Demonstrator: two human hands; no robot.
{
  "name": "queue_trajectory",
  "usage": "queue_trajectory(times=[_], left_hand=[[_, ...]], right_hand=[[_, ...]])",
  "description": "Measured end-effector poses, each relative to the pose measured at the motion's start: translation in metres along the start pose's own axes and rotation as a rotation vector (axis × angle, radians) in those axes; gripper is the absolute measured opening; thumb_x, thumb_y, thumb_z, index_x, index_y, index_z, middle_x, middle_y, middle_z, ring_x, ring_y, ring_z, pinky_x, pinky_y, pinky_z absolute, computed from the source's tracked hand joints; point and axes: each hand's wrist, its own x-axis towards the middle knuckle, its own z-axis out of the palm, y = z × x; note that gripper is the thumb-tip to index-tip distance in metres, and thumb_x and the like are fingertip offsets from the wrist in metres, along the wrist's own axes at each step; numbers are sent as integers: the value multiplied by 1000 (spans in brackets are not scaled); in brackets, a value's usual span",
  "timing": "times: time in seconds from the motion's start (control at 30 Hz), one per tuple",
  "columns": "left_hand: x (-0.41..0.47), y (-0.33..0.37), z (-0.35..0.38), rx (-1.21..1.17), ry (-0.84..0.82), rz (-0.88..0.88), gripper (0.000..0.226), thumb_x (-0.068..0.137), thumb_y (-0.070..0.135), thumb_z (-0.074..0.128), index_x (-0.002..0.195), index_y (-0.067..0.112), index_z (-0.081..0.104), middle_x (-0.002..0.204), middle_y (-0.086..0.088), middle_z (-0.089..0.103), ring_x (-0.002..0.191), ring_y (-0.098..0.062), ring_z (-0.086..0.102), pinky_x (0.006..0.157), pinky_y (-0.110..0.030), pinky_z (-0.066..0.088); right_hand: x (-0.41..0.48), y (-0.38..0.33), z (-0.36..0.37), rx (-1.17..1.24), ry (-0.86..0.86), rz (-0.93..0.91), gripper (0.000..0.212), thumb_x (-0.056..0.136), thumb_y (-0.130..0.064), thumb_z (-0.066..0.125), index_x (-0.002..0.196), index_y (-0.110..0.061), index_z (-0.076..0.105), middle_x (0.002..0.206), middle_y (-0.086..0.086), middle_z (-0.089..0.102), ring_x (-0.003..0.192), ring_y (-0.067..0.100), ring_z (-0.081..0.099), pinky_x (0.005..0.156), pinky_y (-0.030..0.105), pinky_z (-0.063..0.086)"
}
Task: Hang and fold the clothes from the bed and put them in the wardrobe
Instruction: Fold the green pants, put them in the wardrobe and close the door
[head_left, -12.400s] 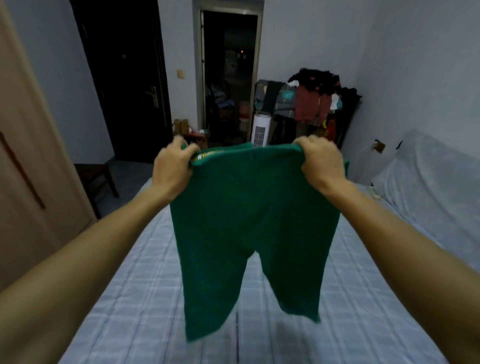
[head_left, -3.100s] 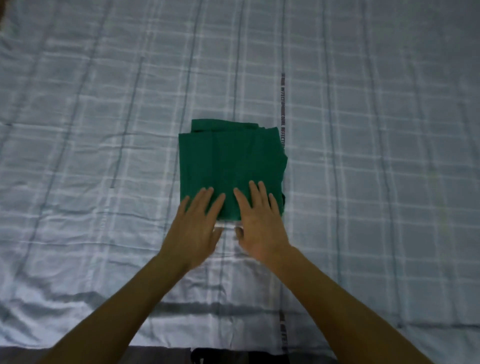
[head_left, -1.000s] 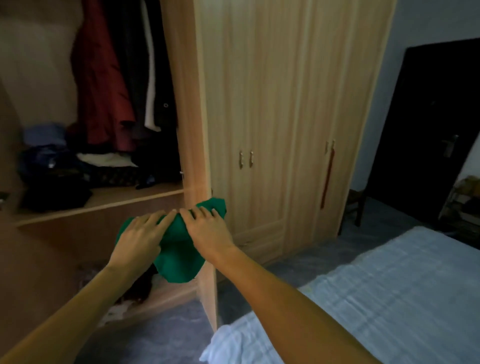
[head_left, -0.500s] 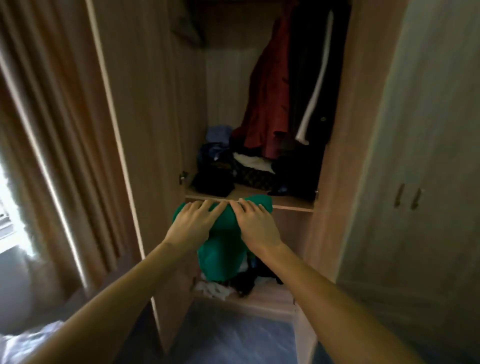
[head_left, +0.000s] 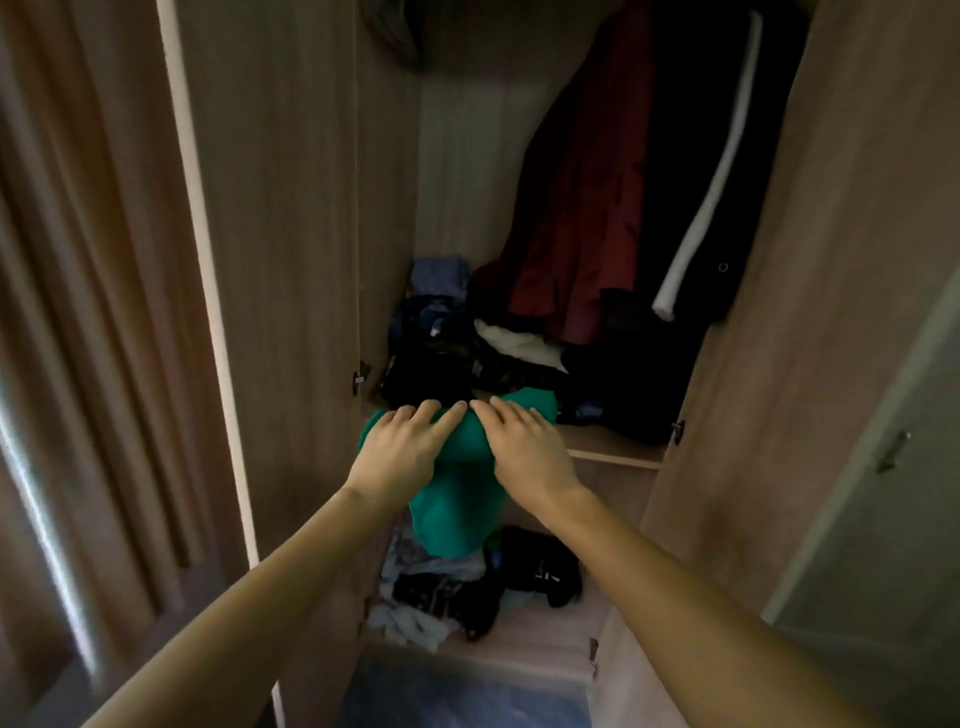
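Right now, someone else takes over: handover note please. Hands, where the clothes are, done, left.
Left hand and right hand: both hold the folded green shorts from above, fingers over the top, the lower part sagging.
Shorts are at the front edge of the wardrobe shelf, not yet set down.
Shelf holds a dark clothes pile; a red coat hangs above.
Done: shorts folded and brought to the open wardrobe.
Left: lay them on the shelf and let go. The bed is out of view, so any remaining clothes are unknown.
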Motion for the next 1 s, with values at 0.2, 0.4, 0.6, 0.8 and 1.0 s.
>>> queue_trajectory(times=[0.2, 0.4, 0.6, 0.8, 1.0], left_hand=[[38, -28, 55, -97, -70, -11, 72, 76, 2, 59, 143, 17, 37, 125, -11, 54, 98, -36, 58, 77, -43, 50], [93, -57, 106, -77, -107, -47, 68, 86, 8, 48, 148, 23, 24, 137, -5, 44, 109, -30, 52, 83, -38, 45], [184, -100, 167, 62, -182, -70, 68, 87, 11, 47, 148, 24, 20, 135, -5, 44, 109, -30, 52, 79, -39, 47], [311, -169, 199, 181, 5, 6, 76, 59, -5, 73, 131, 10, 52, 101, -20, 61, 74, -38, 61, 52, -38, 49], [378, -220, 249, 246, 127, -46, 84, 48, -6, 75, 129, 7, 55, 113, -25, 61, 93, -40, 61, 83, -48, 49]], right_hand=[[43, 15, 46, -17, -83, 24, 71, 88, -2, 56, 149, -17, 22, 150, 11, 34, 137, 27, 35, 110, 42, 32], [100, 44, 104, 41, -99, 24, 70, 86, -3, 58, 147, -17, 26, 147, 10, 40, 133, 26, 41, 106, 40, 38], [191, 92, 175, 122, -43, 12, 63, 85, -5, 55, 143, -18, 33, 133, 6, 52, 118, 26, 54, 90, 38, 47], [333, 148, 222, 203, 154, -38, 68, 69, 7, 64, 134, -4, 48, 118, 21, 61, 100, 36, 62, 80, 45, 53], [418, 167, 278, 268, 247, -17, 82, 65, 5, 71, 140, -4, 40, 138, 23, 47, 125, 38, 47, 107, 53, 34]])
